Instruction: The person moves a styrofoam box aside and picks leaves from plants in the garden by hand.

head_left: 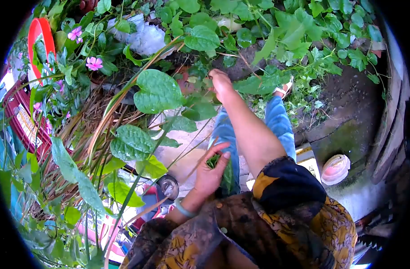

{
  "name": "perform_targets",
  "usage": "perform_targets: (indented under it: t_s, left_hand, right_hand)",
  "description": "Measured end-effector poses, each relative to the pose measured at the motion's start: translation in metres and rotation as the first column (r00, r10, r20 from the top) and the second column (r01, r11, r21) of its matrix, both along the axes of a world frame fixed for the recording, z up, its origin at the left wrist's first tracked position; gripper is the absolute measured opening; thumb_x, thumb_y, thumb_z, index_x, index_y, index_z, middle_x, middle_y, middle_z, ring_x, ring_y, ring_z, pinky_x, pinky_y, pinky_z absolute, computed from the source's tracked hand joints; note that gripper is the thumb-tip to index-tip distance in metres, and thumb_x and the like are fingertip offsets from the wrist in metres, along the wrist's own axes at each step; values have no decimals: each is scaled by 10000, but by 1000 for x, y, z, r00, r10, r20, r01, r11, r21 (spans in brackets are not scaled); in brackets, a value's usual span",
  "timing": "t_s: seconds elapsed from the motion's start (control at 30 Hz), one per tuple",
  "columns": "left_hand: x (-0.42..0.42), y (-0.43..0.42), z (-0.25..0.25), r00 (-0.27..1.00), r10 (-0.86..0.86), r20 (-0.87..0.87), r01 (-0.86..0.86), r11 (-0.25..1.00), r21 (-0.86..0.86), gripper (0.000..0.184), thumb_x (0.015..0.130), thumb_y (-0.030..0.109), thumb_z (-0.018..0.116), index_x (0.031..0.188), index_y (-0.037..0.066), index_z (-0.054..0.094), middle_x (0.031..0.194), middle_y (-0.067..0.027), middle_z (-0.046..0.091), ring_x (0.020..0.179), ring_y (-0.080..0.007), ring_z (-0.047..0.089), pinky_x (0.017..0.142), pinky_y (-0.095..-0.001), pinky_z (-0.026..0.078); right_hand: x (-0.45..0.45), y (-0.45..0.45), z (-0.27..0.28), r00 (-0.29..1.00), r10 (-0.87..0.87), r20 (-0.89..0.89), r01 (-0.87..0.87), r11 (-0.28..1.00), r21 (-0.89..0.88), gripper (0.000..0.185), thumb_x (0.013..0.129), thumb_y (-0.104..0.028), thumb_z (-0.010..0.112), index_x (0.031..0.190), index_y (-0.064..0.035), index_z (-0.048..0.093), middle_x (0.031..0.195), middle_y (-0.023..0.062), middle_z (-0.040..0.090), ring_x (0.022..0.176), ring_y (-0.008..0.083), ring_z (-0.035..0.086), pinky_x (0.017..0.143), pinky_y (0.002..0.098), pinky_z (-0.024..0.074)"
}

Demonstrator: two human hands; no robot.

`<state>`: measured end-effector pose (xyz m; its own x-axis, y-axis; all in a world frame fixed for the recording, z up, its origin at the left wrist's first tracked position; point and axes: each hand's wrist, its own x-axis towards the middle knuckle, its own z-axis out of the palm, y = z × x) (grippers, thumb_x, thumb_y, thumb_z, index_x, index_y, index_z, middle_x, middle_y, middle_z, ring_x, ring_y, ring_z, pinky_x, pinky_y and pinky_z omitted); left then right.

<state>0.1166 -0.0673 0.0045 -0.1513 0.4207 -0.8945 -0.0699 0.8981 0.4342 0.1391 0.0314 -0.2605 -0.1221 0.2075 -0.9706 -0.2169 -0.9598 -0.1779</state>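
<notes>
My left hand [209, 175], with a pale green bangle [182, 207] at the wrist, is curled in front of my body. Its fingers are closed round a small bunch of green leaves [227, 172]. My right hand [221, 84] reaches forward among low plants, its fingers bent together at the foliage; what they pinch is hidden. Left of it hangs a large heart-shaped leaf [158, 91] on a vine, with another broad leaf [132, 142] lower down.
Pink flowers [94, 63] and a red ring-shaped object [39, 47] stand at the left, above dry grass stalks [79, 121]. Leafy vines [294, 31] fill the top. A pale pink bowl-like object [335, 169] lies at right, near weathered boards [393, 116]. A small wheel [168, 186] shows below.
</notes>
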Motion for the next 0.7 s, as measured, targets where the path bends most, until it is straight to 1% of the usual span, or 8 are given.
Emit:
perform_targets:
  t_s: [0.13,0.17,0.3,0.4,0.5,0.6,0.63,0.7]
  left_hand:
    - [2,-7,-9,998,-70,-5,70,996,59,252,891,99,591,1137,43,602,819,46,544,730,-25,478,660,-175,404]
    - [4,-9,-10,998,-65,6,65,997,48,254,892,101,591,1139,42,600,819,46,544,727,-25,477,656,-175,403]
    - [5,-7,-8,997,-74,25,74,997,21,263,892,103,589,1148,41,594,815,46,542,713,-26,470,641,-175,397]
    - [6,0,-6,998,-39,55,40,999,-8,262,893,99,586,1149,42,594,812,46,543,701,-26,464,632,-171,391]
    - [6,-3,-13,997,-74,25,74,997,17,254,892,93,583,1141,43,599,813,50,546,693,-24,460,628,-167,387]
    - [7,-10,-17,998,-47,35,47,999,-14,247,891,87,581,1133,42,603,818,54,548,690,-21,461,629,-166,387]
    - [7,-11,-19,998,-20,52,22,999,-36,246,890,85,580,1130,41,605,820,55,548,690,-20,461,629,-165,387]
    - [7,-13,-21,998,-51,31,53,997,-47,233,887,110,596,1115,72,622,813,47,536,717,-34,462,655,-177,400]
  right_hand:
    - [13,-4,7,976,-211,63,211,978,8,207,893,-247,460,924,-75,571,845,62,586,640,171,553,494,338,443]
    - [17,-7,6,980,-201,7,200,979,43,261,868,-290,518,956,-60,603,859,67,589,707,177,565,469,315,447]
    - [31,-13,19,942,-334,-40,332,942,-51,287,830,-357,633,873,-80,574,721,38,546,596,165,537,462,295,421]
    - [41,-14,23,965,-258,52,261,964,-50,310,821,-378,660,858,-75,604,740,50,575,611,160,547,476,298,433]
    - [36,-20,-1,988,-40,146,21,991,129,362,796,-384,697,843,-33,622,744,49,579,594,135,507,475,283,428]
    - [27,-8,-16,987,-30,160,7,990,141,395,795,-387,698,872,-4,645,814,81,624,659,168,546,544,335,451]
    - [22,0,-20,995,-49,85,50,999,-20,355,799,-347,703,898,-14,632,844,86,627,633,163,594,500,318,486]
    - [7,4,-30,996,36,76,-33,999,-37,383,794,-345,709,946,-6,618,865,94,627,643,165,606,505,315,494]
